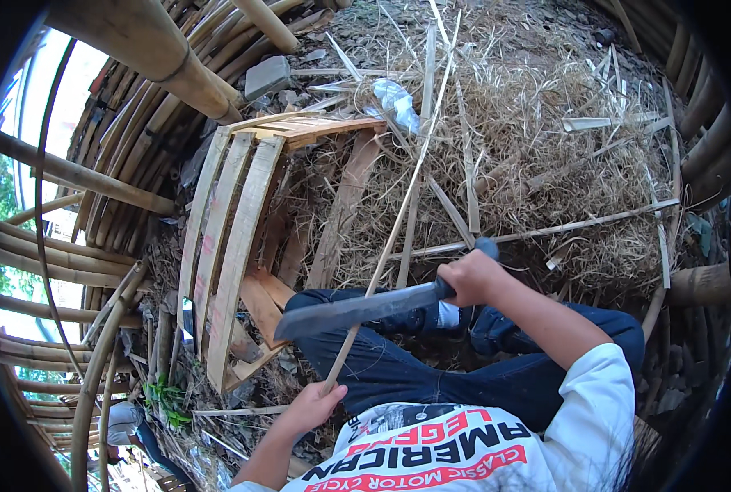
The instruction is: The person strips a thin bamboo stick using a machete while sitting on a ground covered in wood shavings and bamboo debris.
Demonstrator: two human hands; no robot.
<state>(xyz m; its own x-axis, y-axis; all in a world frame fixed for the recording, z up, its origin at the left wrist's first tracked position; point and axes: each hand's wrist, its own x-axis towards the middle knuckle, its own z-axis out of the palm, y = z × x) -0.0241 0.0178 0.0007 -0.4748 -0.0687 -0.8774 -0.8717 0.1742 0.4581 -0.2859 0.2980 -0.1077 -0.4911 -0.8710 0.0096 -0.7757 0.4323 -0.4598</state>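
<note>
My right hand [469, 279] is closed round the dark handle of a machete [357, 312]. Its broad grey blade points left across my knees and crosses a long, thin bamboo strip [388, 246]. Closed on the strip's lower end is my left hand [315, 410]; from there the strip slants up and away to the far edge. Whether blade and strip touch, I cannot tell. A slatted wooden crate [236, 238] lies on its side to the left of my legs, dried shavings inside it.
A pile of dry bamboo shavings [546, 189] with loose strips spreads ahead and right. Bamboo poles [78, 172] stand at the left, with another thick pole [136, 49] above. A grey block [267, 77] and a crumpled plastic bag [397, 105] lie beyond the crate. Another person [127, 426] is at the lower left.
</note>
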